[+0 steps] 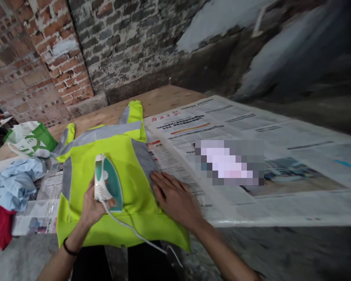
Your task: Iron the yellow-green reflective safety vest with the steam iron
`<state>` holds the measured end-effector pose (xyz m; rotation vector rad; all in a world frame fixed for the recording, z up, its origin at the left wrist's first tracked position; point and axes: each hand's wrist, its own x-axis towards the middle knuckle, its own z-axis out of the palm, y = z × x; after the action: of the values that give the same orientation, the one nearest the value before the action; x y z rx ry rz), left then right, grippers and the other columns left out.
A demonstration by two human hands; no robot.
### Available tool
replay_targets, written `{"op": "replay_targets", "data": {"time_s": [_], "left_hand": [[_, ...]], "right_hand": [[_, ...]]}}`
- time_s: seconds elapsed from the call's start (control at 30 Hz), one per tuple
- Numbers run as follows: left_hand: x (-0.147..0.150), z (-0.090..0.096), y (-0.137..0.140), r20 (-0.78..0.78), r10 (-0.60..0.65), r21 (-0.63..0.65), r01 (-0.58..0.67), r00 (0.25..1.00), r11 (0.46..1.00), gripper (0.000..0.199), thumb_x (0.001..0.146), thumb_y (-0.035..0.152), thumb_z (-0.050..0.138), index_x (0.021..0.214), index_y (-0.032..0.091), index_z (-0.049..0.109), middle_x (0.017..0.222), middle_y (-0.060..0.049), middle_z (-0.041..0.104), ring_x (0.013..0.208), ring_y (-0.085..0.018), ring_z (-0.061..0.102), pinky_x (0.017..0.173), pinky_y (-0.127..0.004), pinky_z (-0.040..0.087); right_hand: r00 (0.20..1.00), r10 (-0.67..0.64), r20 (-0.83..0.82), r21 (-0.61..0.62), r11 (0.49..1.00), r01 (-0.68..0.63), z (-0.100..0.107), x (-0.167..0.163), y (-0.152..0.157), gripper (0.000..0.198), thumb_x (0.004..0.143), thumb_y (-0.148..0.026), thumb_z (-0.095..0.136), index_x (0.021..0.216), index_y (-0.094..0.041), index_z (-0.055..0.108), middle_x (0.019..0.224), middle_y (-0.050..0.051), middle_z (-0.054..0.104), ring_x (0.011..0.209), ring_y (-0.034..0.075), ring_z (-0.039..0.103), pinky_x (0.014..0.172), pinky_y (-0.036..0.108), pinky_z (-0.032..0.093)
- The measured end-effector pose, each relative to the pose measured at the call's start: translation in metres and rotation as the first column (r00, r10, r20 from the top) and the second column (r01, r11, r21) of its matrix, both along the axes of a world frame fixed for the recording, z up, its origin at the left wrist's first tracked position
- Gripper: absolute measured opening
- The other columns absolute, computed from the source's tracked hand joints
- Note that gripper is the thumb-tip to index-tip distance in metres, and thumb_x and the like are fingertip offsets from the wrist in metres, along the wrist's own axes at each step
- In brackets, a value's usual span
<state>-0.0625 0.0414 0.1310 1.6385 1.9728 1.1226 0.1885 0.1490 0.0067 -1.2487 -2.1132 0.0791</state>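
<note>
A neon yellow jacket with grey panels lies spread on the newspaper-covered table, its lower hem hanging over the near edge. My left hand is wrapped round the handle of a white and teal iron. The iron rests on the middle of the jacket with its tip pointing away from me. From its back end a white cord runs down over the hem. Flat against the jacket's right side lies my right hand, fingers stretched out, with nothing in it.
Left of the jacket are a crumpled light blue cloth, a red cloth over the table edge, and a green and white bag. A blurred-out object lies on the newspaper at right. A brick wall stands behind.
</note>
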Motion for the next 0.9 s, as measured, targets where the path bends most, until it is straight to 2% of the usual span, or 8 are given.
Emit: {"op": "replay_targets", "data": {"time_s": [0.1,0.27,0.43,0.53,0.6,0.7,0.8,0.9], "left_hand": [[-0.040,0.008,-0.007,0.006,0.089,-0.015,-0.089,0.996,0.996,0.057,0.065,0.052,0.081,0.112,0.019,0.078,0.106,-0.009,0.075,0.080,-0.023,0.070,0.070,-0.035,0.060],[-0.097,0.015,0.004,-0.014,0.189,-0.055,-0.190,0.982,0.980,0.060,0.060,0.054,0.081,0.110,0.020,0.077,0.086,-0.003,0.073,0.074,-0.021,0.066,0.066,-0.032,0.056],[-0.130,0.021,0.059,-0.013,0.170,-0.057,-0.171,0.985,0.984,0.059,0.056,0.054,0.083,0.105,0.020,0.076,0.087,-0.004,0.075,0.079,-0.023,0.067,0.072,-0.035,0.056],[-0.138,0.024,0.094,-0.015,0.149,-0.036,-0.150,0.989,0.988,0.060,0.056,0.052,0.083,0.106,0.020,0.075,0.096,-0.006,0.076,0.084,-0.024,0.069,0.078,-0.037,0.058],[-0.139,0.024,0.104,-0.013,0.140,-0.027,-0.140,0.990,0.990,0.062,0.057,0.053,0.082,0.108,0.020,0.075,0.102,-0.008,0.076,0.089,-0.025,0.070,0.083,-0.039,0.058],[-0.132,0.021,0.094,-0.008,0.154,-0.036,-0.154,0.988,0.987,0.068,0.058,0.057,0.080,0.113,0.018,0.074,0.100,-0.010,0.077,0.092,-0.028,0.071,0.085,-0.043,0.059],[-0.116,0.013,0.060,-0.003,0.157,-0.051,-0.157,0.988,0.986,0.072,0.058,0.058,0.079,0.118,0.017,0.074,0.102,-0.011,0.077,0.097,-0.030,0.071,0.087,-0.044,0.059],[-0.093,0.005,0.023,0.008,0.122,-0.075,-0.121,0.992,0.990,0.072,0.061,0.058,0.081,0.121,0.020,0.074,0.103,-0.008,0.078,0.092,-0.027,0.072,0.081,-0.039,0.060]], "right_hand": [[1.000,-0.002,0.007,-0.002,1.000,0.002,0.000,-0.001,0.001,0.049,0.106,-0.029,0.036,0.140,-0.020,0.069,0.145,0.008,0.069,0.139,0.029,0.058,0.108,0.046,0.048],[1.000,-0.008,0.007,-0.003,1.000,0.008,-0.001,-0.001,0.000,0.049,0.107,-0.031,0.037,0.142,-0.018,0.068,0.147,0.009,0.068,0.141,0.030,0.057,0.109,0.048,0.047],[1.000,0.009,-0.002,0.000,1.000,-0.009,-0.005,0.000,0.001,0.049,0.106,-0.037,0.041,0.146,-0.022,0.066,0.147,0.008,0.068,0.142,0.031,0.055,0.109,0.049,0.047],[1.000,0.010,-0.009,0.007,1.000,-0.009,-0.007,0.000,0.002,0.049,0.106,-0.038,0.041,0.145,-0.022,0.066,0.147,0.008,0.068,0.142,0.030,0.055,0.109,0.049,0.046],[1.000,0.006,-0.008,0.005,1.000,-0.006,-0.006,0.000,0.003,0.048,0.106,-0.038,0.041,0.145,-0.022,0.066,0.146,0.008,0.068,0.142,0.030,0.055,0.109,0.048,0.046],[1.000,0.006,0.006,-0.013,1.000,-0.006,-0.002,-0.002,0.003,0.049,0.107,-0.037,0.040,0.144,-0.022,0.067,0.146,0.009,0.069,0.141,0.030,0.055,0.110,0.048,0.045],[1.000,0.011,0.021,-0.038,0.999,-0.011,0.003,-0.003,0.003,0.050,0.107,-0.037,0.038,0.144,-0.019,0.067,0.148,0.009,0.067,0.141,0.030,0.055,0.110,0.049,0.045],[1.000,0.013,0.023,-0.048,0.999,-0.012,0.008,-0.004,0.002,0.051,0.107,-0.035,0.037,0.145,-0.019,0.066,0.148,0.011,0.067,0.142,0.031,0.054,0.110,0.050,0.045]]}}
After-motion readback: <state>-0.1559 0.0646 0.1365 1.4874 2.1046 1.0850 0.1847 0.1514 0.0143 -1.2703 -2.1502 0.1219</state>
